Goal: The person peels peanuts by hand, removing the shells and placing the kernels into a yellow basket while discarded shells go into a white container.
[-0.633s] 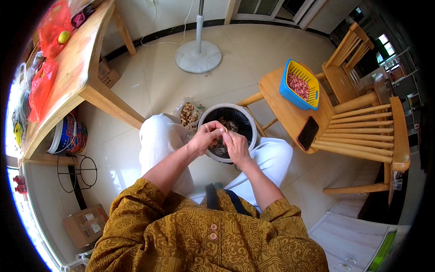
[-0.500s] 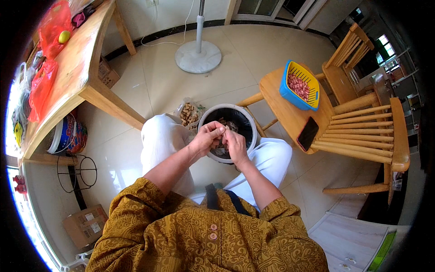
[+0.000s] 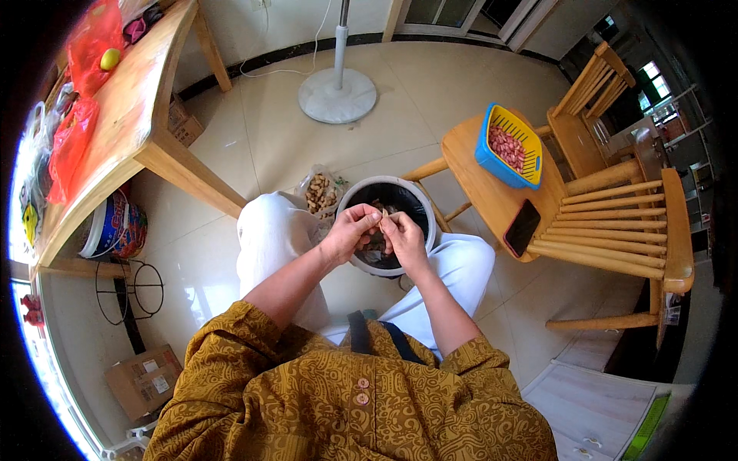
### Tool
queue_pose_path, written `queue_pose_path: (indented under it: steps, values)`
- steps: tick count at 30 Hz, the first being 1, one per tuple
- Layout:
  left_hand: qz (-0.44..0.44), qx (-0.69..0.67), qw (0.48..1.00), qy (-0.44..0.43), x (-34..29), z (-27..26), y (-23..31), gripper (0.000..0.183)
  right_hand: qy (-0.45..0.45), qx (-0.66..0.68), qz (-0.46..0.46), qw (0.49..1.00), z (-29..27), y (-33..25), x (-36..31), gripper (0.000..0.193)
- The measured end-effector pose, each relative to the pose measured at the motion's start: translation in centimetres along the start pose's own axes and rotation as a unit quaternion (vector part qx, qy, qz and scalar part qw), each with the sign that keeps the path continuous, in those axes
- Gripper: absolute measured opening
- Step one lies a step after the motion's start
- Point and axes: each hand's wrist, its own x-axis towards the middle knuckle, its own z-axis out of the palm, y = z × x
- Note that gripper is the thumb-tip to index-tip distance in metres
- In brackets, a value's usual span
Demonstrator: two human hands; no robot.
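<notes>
While hands pinch something tan, a bin gapes; round, plastic-lined.

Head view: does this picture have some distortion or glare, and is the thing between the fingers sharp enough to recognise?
In the head view, the table edge bends strongly toward the rim; in the head view, glare whitens the far left and bright reflections lie on the floor; in the head view, the small pale piece at the fingers is too small to identify.
</notes>
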Motion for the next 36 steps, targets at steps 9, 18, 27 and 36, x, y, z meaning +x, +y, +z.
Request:
queue_pose_path:
  steps: [9,18,27,36]
  values:
    - [0.069,0.100,0.989,0.088,-0.4,0.8,-0.3,0.012,0.027,0.032,0.020,0.999,0.5,0.9,-0.1,0.017]
    - [0.305,0.443,0.841,0.055,-0.8,1.5,0.3,0.008,-0.043,0.300,0.177,0.936,-1.0,2.4,0.5,0.018]
    - [0.129,0.203,0.970,0.041,0.4,0.1,-0.8,0.007,-0.045,0.298,0.225,0.926,-1.6,3.0,0.8,0.018]
    - [0.029,0.174,0.982,0.074,0.3,0.0,-0.7,0.010,-0.040,0.305,0.251,0.918,-1.7,3.0,0.8,0.017]
